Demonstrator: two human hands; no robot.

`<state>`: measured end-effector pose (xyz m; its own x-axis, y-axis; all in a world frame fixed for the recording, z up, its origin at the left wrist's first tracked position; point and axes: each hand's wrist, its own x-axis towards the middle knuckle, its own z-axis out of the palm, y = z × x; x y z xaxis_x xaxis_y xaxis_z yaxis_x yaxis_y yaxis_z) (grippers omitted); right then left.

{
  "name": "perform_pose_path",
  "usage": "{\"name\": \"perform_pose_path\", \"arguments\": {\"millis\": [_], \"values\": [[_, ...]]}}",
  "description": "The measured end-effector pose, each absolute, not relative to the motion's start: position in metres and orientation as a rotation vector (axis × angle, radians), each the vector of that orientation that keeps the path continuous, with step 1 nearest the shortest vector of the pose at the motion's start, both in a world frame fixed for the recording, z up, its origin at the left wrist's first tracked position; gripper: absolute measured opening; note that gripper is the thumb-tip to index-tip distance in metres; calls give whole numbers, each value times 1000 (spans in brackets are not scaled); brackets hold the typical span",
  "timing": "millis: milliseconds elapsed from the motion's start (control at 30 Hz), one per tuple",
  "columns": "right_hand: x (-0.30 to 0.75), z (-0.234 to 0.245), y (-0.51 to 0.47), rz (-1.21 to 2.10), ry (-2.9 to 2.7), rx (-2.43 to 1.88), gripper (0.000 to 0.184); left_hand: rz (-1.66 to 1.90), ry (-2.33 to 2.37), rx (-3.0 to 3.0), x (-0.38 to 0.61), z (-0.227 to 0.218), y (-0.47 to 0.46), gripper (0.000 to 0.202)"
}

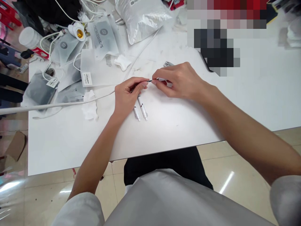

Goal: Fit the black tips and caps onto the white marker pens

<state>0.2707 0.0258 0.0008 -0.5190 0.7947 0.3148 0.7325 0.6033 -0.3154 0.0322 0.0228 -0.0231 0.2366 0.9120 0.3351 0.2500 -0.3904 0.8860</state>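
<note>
My left hand (128, 94) is closed in a pinch on a thin dark refill-like rod (148, 81) whose tip points right. My right hand (180, 80) is closed round a white pen barrel (161, 79), its open end meeting the rod's tip between the two hands. Two more white pens (140, 111) lie side by side on the white table (176, 125) just under my left hand. A small metal part (167, 64) shows behind my right hand's fingers.
Frosted plastic pouches (101, 40), a silver padded bag (143, 15), white cables (58, 105), a lamp socket (78, 31) and crumpled tissue (90, 108) crowd the table's far left. A blurred-out patch covers the far right. The table's front edge runs above my lap.
</note>
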Motion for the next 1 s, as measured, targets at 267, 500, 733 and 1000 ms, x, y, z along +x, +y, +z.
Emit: {"name": "perform_pose_path", "arguments": {"millis": [267,500,733,1000], "values": [[271,6,24,306,-2423,-1268,36,1136,1094,1905,31,-22,22,14],[272,2,26,266,-2407,-1268,33,1164,1057,2178,27,-22,24,20],[273,1,26,205,-2408,-1258,30,1106,1033,2258,26,-23,25,29],[273,5,25,281,-2451,-1270,35,1131,1030,2264,27,-23,24,23]]}}
